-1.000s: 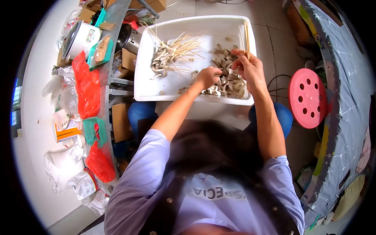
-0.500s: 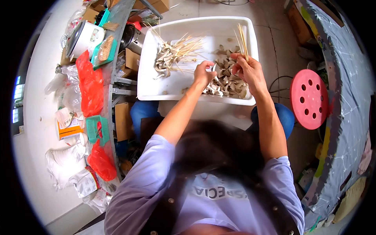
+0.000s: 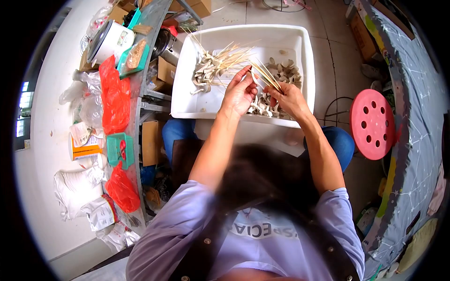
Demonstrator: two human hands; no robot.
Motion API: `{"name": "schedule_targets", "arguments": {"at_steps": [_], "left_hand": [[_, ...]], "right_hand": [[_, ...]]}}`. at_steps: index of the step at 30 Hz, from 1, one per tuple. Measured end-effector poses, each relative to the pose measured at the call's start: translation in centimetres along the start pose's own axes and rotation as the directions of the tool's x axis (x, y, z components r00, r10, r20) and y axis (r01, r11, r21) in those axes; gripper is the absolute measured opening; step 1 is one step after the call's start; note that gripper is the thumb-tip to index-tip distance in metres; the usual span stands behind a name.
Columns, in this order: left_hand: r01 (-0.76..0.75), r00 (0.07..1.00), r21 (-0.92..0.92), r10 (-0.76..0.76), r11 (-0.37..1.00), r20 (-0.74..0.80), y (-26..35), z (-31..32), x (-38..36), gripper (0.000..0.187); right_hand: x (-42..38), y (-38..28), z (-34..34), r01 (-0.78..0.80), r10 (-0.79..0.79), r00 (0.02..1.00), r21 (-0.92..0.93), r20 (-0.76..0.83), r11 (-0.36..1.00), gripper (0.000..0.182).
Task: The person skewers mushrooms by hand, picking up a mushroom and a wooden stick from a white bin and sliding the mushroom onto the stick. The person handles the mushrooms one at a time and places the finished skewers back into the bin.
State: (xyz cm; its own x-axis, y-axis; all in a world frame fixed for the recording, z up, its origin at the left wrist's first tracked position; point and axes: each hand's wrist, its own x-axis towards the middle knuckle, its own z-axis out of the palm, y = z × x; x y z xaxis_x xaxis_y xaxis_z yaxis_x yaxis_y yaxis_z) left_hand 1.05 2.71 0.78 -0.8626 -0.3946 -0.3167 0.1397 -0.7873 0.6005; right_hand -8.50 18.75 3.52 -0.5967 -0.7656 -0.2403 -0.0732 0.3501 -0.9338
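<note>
My right hand (image 3: pixel 290 99) is closed around a bundle of thin bamboo skewers (image 3: pixel 266 74), whose tips point up and left. Pinched in my left hand (image 3: pixel 240 95) is a pale, curled slice (image 3: pixel 254 76), right by the skewer tips; whether a tip pierces it cannot be made out. Both hands are above a white plastic tub (image 3: pixel 182 104). In its right half lies a heap of loose grey-beige slices (image 3: pixel 287 74), partly hidden by my right hand. Skewers threaded with similar slices (image 3: pixel 206 72) are piled at the tub's left.
Left of the tub, a long table holds red plastic bags (image 3: pixel 115 100), a green basket (image 3: pixel 120 150) and a white rice cooker-like pot (image 3: pixel 112 42). A red round stool (image 3: pixel 372 124) stands at the right, beside a surface draped in grey cloth (image 3: pixel 412 140).
My hands have come together. The right hand has tipped the upright skewers over to the left, and the left hand has risen with a slice in its fingers. The view has shifted slightly.
</note>
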Motion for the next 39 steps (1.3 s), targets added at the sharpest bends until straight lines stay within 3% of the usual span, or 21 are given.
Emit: {"name": "schedule_targets", "arguments": {"at_steps": [1, 2, 6, 10, 16, 28, 39], "left_hand": [[-0.004, 0.999, -0.041, 0.005, 0.999, 0.036, 0.2, 0.2, -0.1, 0.039], [-0.028, 0.999, -0.046, 0.026, 0.999, -0.047, 0.2, 0.4, -0.3, 0.038], [-0.151, 0.981, -0.015, 0.148, 0.988, -0.127, 1.0, 0.7, -0.5, 0.034], [-0.156, 0.984, -0.041, 0.152, 0.987, -0.092, 1.8, -0.1, -0.3, 0.019], [-0.19, 0.98, -0.058, 0.186, 0.98, -0.064, 2.6, 0.4, -0.4, 0.011], [-0.117, 0.993, -0.067, 0.115, 0.991, -0.027, 2.2, 0.7, -0.7, 0.012], [-0.221, 0.975, 0.047, 0.22, 0.974, 0.026, 2.8, 0.2, -0.4, 0.013]], "right_hand": [[0.0, 0.1, 0.0, 0.011, -0.011, 1.0, 0.002, -0.001, 1.0, 0.023], [0.0, 0.1, 0.0, 0.021, -0.021, 1.0, 0.003, 0.0, 1.0, 0.023], [-0.6, -1.0, -0.3, -0.01, 0.011, 0.999, -0.008, 0.051, 1.0, 0.023], [-0.6, -1.0, -0.3, -0.039, 0.038, 0.996, 0.018, 0.079, 0.999, 0.022], [-0.7, -1.1, -0.3, -0.038, 0.038, 0.997, -0.007, 0.073, 0.999, 0.022], [-0.6, -1.0, 0.2, -0.027, 0.023, 0.998, 0.062, 0.061, 0.998, 0.02], [-0.7, -1.1, -0.2, -0.042, 0.043, 0.998, -0.014, 0.052, 0.999, 0.023]]}}
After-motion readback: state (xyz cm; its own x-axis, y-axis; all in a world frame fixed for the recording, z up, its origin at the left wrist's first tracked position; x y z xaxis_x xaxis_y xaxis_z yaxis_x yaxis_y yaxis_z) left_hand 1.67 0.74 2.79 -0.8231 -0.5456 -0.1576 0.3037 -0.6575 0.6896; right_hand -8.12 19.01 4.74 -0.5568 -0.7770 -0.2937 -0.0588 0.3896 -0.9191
